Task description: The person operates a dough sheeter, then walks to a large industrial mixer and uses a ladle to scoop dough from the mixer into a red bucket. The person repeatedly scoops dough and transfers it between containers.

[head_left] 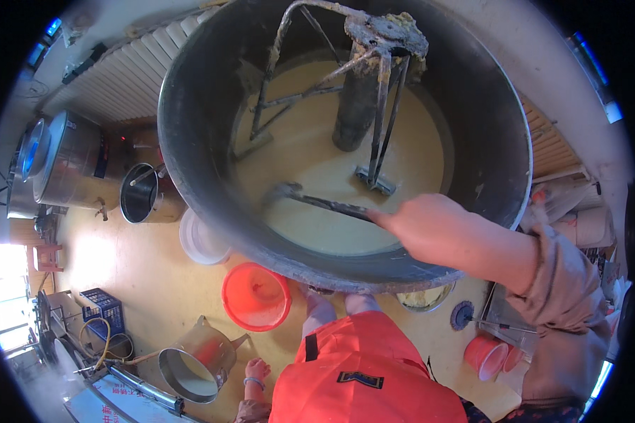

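Note:
My right hand reaches over the rim of a big round metal vat, its fingers wrapped round the dark handle of a long-handled brush. The brush's blurred grey head is at the vat's left inner wall, just above the pale cream liquid. Rising from the liquid is a crusted metal stirring frame with a thick centre post and thin arms. My left hand hangs low beside a steel bucket holding pale liquid. Its fingers are curled, with nothing visible in them; a blue band circles the wrist.
An orange-red basin and a whitish tub stand by the vat's near left side. Farther left are a steel pot, large steel drums and a blue crate. A red bucket and round brush lie to the right.

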Motion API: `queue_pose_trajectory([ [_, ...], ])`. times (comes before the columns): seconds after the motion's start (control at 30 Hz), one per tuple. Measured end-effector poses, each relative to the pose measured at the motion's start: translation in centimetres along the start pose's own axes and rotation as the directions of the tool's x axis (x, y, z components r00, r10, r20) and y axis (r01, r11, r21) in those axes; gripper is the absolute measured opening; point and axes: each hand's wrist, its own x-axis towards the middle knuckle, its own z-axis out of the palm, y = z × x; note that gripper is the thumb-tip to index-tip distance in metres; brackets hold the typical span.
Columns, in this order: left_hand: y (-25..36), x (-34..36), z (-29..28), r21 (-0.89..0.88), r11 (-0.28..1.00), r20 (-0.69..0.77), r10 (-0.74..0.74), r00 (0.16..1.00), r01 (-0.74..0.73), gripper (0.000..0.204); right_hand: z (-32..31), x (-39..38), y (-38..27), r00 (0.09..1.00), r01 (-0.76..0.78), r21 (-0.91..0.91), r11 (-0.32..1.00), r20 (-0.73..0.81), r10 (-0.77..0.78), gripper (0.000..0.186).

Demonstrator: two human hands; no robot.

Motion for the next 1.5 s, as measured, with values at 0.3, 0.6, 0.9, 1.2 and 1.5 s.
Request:
queue_pose_trajectory([
  [0.3, 0.6, 1.1, 0.5, -0.07, 0.997, 0.046, 0.042, 0.998, -0.039, 0.018, -4.0, -11.5, 1.3, 0.97, -0.225, 0.098, 0.969, -0.072, 0.233, 0.054],
  [0.6, 2.5, 3.6, 1.3, -0.073, 0.997, 0.141, 0.048, 0.989, -0.038, 0.022, -8.1, -20.7, 1.6, 0.843, -0.524, 0.06, 0.85, 0.175, 0.508, 0.049],
  [0.9, 2.8, 2.1, 3.3, -0.086, 0.99, 0.136, 0.12, 0.983, -0.109, 0.017, -2.0, -14.0, 13.7, 0.861, -0.508, -0.165, 0.845, -0.123, 0.494, 0.05],
  [1.2, -3.4, -1.2, 3.8, -0.25, 0.968, 0.076, 0.03, 0.997, -0.011, 0.008, 3.5, 0.9, 21.9, 0.858, -0.513, -0.201, 0.835, -0.16, 0.488, 0.053],
  [1.5, -8.8, 0.8, 3.7, -0.26, 0.965, 0.148, 0.079, 0.986, -0.038, 0.018, 1.9, 1.8, 23.3, 0.838, -0.545, -0.164, 0.822, -0.135, 0.529, 0.036],
])
